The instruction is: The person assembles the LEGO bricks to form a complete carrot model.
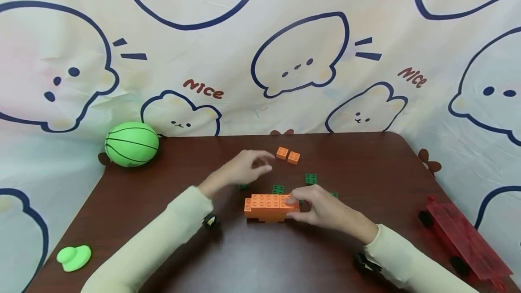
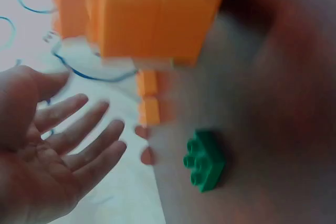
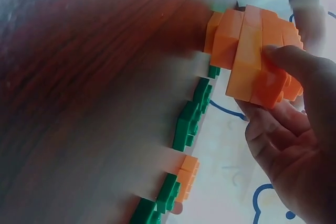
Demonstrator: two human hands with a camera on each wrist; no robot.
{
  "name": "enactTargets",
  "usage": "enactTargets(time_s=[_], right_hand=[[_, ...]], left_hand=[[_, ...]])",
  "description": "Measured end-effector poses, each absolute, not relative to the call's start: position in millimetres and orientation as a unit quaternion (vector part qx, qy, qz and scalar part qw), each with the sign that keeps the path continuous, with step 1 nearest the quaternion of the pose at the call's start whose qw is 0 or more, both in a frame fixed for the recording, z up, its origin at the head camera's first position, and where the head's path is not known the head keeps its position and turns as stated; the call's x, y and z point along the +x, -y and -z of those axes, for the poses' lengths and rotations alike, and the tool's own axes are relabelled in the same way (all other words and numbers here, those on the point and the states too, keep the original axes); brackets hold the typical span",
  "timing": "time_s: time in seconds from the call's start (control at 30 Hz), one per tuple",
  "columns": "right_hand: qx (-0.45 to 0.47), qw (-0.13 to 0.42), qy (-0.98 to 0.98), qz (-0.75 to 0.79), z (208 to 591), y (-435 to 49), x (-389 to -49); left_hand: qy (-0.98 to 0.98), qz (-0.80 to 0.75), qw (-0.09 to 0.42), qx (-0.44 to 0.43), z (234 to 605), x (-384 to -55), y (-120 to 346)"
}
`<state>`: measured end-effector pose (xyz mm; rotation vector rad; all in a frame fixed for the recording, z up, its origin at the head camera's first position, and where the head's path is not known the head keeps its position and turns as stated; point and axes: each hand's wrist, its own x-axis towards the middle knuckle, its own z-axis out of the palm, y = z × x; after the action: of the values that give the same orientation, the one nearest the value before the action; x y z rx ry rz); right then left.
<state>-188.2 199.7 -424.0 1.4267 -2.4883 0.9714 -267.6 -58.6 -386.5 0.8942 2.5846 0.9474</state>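
Observation:
My right hand (image 1: 325, 209) grips the right end of a long block built from orange toy bricks (image 1: 266, 214), thumb on the near side and fingers over the far side. The right wrist view shows the same stepped orange block (image 3: 247, 59) between thumb and fingers. My left hand (image 1: 246, 168) hovers beyond the block's left part, fingers spread and loosely bent, holding nothing. Just past its fingertips lie two loose orange bricks (image 1: 294, 158). Green four-stud bricks (image 1: 311, 179) lie scattered behind the block, some partly hidden by the hands.
A green ball (image 1: 132, 144) sits at the table's back left corner. At the front left lies a light green rounded object (image 1: 74, 257). A translucent red wheeled toy (image 1: 468, 238) stands along the right edge. Behind the brown table (image 1: 195, 148) hangs a printed cloth (image 1: 236, 58).

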Motion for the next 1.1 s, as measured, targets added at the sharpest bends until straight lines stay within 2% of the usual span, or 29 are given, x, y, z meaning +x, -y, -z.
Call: enactTargets(time_s=[0.27,0.37,0.53,0.67,0.87,0.97,1.1], right_hand=[[0.46,0.052,0.835,-0.298,424,-200,-184],[0.457,0.059,0.838,-0.292,423,-201,-182],[0.451,0.059,0.842,-0.29,424,-203,-181],[0.455,0.057,0.842,-0.285,423,-202,-184],[0.464,0.056,0.837,-0.283,420,-200,-187],[0.465,0.038,0.835,-0.291,419,-199,-190],[0.459,0.014,0.836,-0.302,418,-200,-193]], left_hand=[[-0.914,-0.21,0.167,0.306,396,-324,16],[-0.919,-0.176,0.176,0.304,402,-332,2],[-0.928,-0.144,0.149,0.308,411,-336,-4],[-0.925,-0.141,0.136,0.326,415,-336,8],[-0.91,-0.185,0.158,0.334,401,-330,40],[-0.896,-0.248,0.156,0.335,385,-315,57],[-0.869,-0.34,0.135,0.333,370,-279,74]])
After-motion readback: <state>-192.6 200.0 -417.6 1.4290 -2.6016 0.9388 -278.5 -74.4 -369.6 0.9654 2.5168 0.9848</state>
